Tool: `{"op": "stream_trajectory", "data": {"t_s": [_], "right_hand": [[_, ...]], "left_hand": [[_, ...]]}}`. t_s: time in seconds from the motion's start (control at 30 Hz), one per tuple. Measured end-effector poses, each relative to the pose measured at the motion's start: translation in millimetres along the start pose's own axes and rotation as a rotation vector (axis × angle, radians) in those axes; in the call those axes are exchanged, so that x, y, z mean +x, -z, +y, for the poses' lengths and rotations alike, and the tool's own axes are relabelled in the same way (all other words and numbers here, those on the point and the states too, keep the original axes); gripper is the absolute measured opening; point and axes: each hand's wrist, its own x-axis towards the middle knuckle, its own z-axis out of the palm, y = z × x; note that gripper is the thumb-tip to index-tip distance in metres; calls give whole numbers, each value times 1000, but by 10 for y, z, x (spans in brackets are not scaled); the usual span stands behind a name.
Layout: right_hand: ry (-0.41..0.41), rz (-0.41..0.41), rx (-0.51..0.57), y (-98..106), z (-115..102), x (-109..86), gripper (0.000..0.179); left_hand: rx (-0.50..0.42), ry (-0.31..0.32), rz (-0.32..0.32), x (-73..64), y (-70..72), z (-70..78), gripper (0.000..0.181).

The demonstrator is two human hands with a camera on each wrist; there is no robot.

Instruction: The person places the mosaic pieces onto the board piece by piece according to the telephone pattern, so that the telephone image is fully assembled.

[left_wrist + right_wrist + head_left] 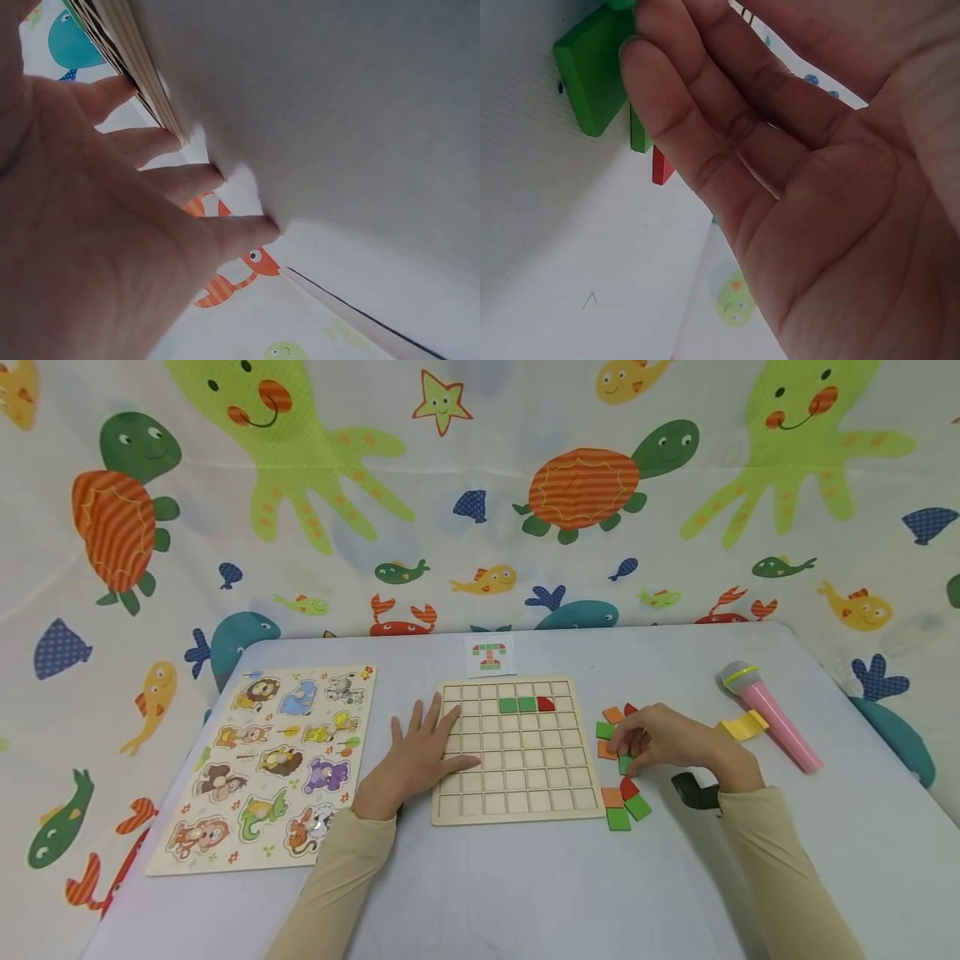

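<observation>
Fingers [671, 109] of the right hand [671, 739] bent over a green tile [626, 766]; whether they pinched it could not be told. Loose tiles [618, 819] lay around. Left of this grip sat the board [512, 760], three tiles [527, 704] in its upper cells, the left hand [420, 752] spread on its left edge. Farther right lay a microphone [776, 718].

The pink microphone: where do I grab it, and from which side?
Probably best around the middle of the pink handle, coming from the right: it's long and slim, and the yellow piece lies close on its left.
</observation>
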Motion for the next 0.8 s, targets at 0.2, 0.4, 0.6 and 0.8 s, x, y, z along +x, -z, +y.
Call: {"op": "stream_trajectory", "data": {"t_s": [0.2,0.4,0.6,0.8], "right_hand": [[-7,16,8,-13,10,-25,25],[32,20,16,-19,18,-33,23],[9,3,27,-12,23,-25,22],[43,-7,38,15,-20,-23,20]], "left_hand": [[-8,-8,8,-9,4,-3,92],[2,-3,3,-7,4,0,91],[10,0,-12,-3,1,-7,92],[10,-6,-5,-2,9,-6,92]]}}
